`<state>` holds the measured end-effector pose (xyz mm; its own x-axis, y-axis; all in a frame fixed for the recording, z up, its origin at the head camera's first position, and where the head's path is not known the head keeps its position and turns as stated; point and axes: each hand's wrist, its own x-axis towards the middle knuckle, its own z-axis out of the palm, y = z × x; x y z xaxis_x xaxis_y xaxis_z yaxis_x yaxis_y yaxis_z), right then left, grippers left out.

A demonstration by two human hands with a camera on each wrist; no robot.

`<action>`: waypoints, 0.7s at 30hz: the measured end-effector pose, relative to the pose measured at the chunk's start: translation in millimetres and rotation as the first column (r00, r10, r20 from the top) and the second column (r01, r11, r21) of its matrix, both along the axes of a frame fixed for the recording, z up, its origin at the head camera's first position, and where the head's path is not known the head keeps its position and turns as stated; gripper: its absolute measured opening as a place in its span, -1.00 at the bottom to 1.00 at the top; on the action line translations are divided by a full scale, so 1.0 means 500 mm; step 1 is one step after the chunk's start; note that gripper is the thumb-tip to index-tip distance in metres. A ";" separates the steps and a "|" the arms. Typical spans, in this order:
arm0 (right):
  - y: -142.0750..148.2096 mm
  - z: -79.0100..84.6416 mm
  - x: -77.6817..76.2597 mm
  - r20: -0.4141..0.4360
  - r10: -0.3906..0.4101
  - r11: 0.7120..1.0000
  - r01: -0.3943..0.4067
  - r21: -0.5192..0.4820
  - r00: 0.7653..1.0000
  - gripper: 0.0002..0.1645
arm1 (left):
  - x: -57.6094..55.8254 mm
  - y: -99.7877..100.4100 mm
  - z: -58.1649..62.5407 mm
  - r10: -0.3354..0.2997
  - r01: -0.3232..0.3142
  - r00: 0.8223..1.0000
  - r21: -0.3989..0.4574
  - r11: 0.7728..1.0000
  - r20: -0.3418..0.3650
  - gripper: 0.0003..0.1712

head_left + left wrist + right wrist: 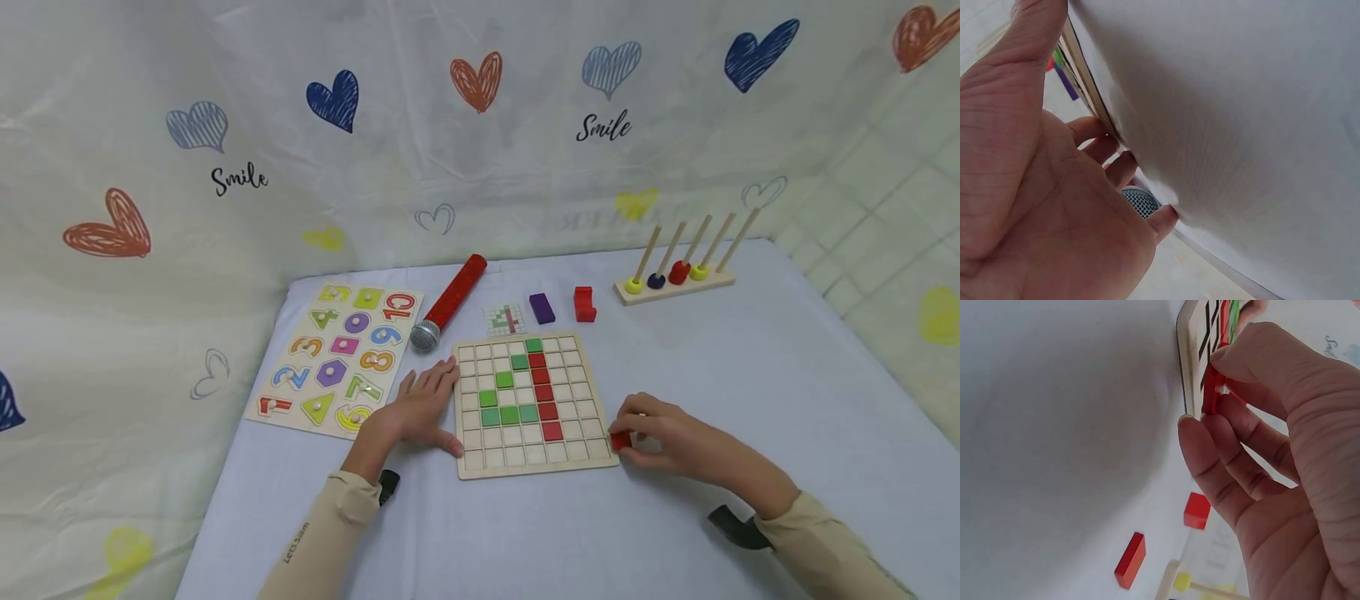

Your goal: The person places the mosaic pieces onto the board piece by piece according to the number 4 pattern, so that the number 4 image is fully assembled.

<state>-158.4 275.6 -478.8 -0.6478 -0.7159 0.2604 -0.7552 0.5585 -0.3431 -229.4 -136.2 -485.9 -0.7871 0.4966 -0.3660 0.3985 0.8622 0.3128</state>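
Note:
A wooden grid board [566, 462] lies flat on the table, with several green tiles [505, 380] and a column of red tiles [548, 412] set in its squares. Against its left edge rests my left hand [420, 408], fingers spread and fairly straight; in the left wrist view, fingertips touch the edge. Just beside the lower right edge, my right hand [667, 433] pinches a small red tile [1211, 387] between thumb and fingers, partly hidden by them. Behind the board lies a small pattern card [504, 319] showing a similar green and red design.
A number-and-shape puzzle board [288, 404] lies left of the grid board. A red microphone [455, 292] is behind my left hand. Farther back are a purple block [542, 308], red blocks [584, 305] and a peg stand [675, 287] with beads. Patterned cloth hangs behind the table.

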 end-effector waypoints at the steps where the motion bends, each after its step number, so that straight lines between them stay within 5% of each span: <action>1: -0.004 -0.001 0.000 -0.004 0.006 1.000 -0.006 -0.003 1.000 -0.53 | 0.000 0.000 0.000 0.000 0.000 1.000 0.000 1.000 0.000 0.52; 12: -0.055 0.002 -0.007 0.050 0.036 0.999 -0.037 0.015 0.998 -0.58 | 0.003 0.001 0.001 0.003 -0.003 1.000 -0.007 1.000 0.006 0.53; 21: -0.107 -0.002 -0.019 -0.007 0.106 0.994 -0.105 0.006 0.994 -0.60 | 0.002 0.002 0.001 0.004 -0.004 1.000 -0.010 1.000 -0.002 0.54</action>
<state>-167.6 221.9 -479.9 -0.5667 -0.7816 0.2606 -0.8124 0.4774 -0.3348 -228.7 -135.2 -485.6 -0.7897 0.4899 -0.3693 0.3959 0.8668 0.3034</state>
